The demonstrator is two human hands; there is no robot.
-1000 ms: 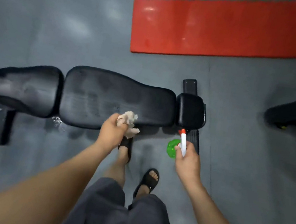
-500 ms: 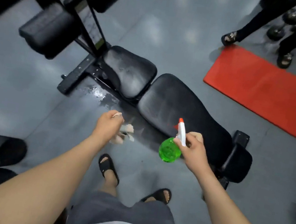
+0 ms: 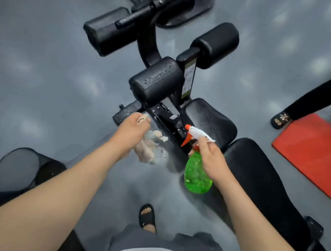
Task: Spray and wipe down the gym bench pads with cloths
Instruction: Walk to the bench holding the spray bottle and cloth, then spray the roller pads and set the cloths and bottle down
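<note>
And we're on the move: off the back pad [image 3: 269, 184] and up to the roller end! The left hand [image 3: 133, 126] has lifted clear, fingers bunched round the cloth [image 3: 148, 148], which dangles over the floor beside the frame. The right hand [image 3: 212, 160] has raised the bottle [image 3: 197, 175], fingers wrapped round its neck, nozzle aimed left. The seat pad [image 3: 210, 119] looks misted; the rollers [image 3: 156, 81] are likely next for spray.

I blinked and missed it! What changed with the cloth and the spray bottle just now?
The left hand lifted the cloth off the long pad; it now hangs beside the bench, above the floor. The right hand brought the bottle from the bench's other end up near the seat pad, nozzle toward the rollers. Unchanged: cloth in the left hand, bottle in the right.
</note>
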